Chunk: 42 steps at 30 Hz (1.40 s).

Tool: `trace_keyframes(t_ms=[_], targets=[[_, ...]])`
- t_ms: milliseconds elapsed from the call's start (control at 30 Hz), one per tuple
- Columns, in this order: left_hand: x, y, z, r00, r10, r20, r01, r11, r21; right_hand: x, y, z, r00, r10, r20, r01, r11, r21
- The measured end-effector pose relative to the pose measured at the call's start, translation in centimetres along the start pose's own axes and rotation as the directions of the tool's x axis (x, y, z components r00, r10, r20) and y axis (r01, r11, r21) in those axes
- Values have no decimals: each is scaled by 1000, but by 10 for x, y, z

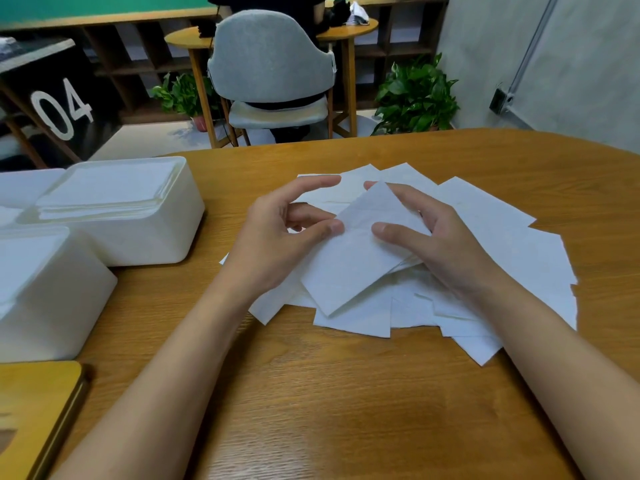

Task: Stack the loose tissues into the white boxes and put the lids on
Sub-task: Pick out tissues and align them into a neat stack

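Observation:
Several loose white tissues (491, 244) lie spread in a pile on the wooden table (346, 393). One tissue (349, 268) is lifted above the pile. My right hand (429, 237) holds it with thumb on top and fingers behind. My left hand (287, 230) pinches its left edge with the thumb. At the left stands a white box (138, 237) filled with stacked tissues. A second white box (59, 299) sits nearer to me, also holding tissues.
A wooden lid (38, 410) lies at the table's near left corner. Another white box (24, 185) shows at the far left. Beyond the table stand a grey chair (273, 57), a round side table and potted plants (415, 95).

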State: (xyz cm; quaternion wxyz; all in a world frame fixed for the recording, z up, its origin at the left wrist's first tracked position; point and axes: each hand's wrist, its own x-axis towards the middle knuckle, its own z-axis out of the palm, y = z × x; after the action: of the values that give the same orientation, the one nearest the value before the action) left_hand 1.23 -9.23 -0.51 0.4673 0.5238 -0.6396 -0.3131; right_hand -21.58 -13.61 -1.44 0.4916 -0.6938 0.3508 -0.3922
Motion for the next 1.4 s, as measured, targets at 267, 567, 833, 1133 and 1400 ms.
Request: trace_keyframes(t_ms=[267,567,833,1133,1400], targets=[[2,-9,5,993,103,-51,-100,993,58,-1,4,4,997,1,75,10,989,-145],[2,-15,11,989,22,-148,3,986,165,0,3,4,993,-112,-33,107,987,-121],[3,-21,14,985,-22,-168,17,999,-30,1,5,-5,999,-42,1,42,993,-106],[-4,-36,26,980,115,163,-177,876,448,10,25,-13,939,18,-344,-64,990,-125],[-1,-36,19,976,113,189,-194,847,494,6,19,-11,925,12,-379,-46,996,-80]])
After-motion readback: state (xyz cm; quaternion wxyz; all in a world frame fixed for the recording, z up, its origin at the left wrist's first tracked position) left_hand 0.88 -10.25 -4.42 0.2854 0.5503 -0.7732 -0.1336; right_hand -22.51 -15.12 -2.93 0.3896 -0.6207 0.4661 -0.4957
